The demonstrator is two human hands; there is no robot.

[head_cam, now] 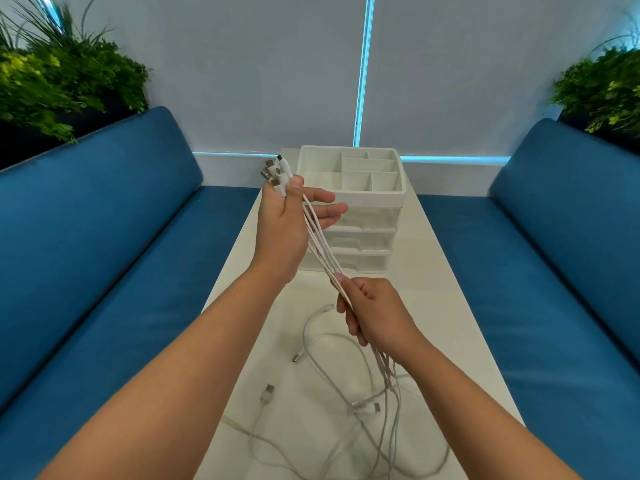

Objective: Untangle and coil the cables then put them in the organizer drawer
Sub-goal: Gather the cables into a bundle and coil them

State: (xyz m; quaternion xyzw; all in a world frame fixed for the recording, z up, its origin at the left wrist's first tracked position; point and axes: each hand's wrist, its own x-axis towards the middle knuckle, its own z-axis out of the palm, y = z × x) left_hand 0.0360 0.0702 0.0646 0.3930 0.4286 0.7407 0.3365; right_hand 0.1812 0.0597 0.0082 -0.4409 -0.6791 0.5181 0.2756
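white cables [320, 244]: bundled taut above table, rest tangled | white organizer [351, 188]: upright, drawers closed

White table [450, 306] carries drawer organizer [349, 202] and loose cables [332, 393].

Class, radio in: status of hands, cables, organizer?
Left hand pinches plug ends. Right hand grips cables lower down. Slack tangled on table. Organizer drawers shut.

a lounge booth: blue benches [104, 237], white table [450, 306], planters [62, 84].
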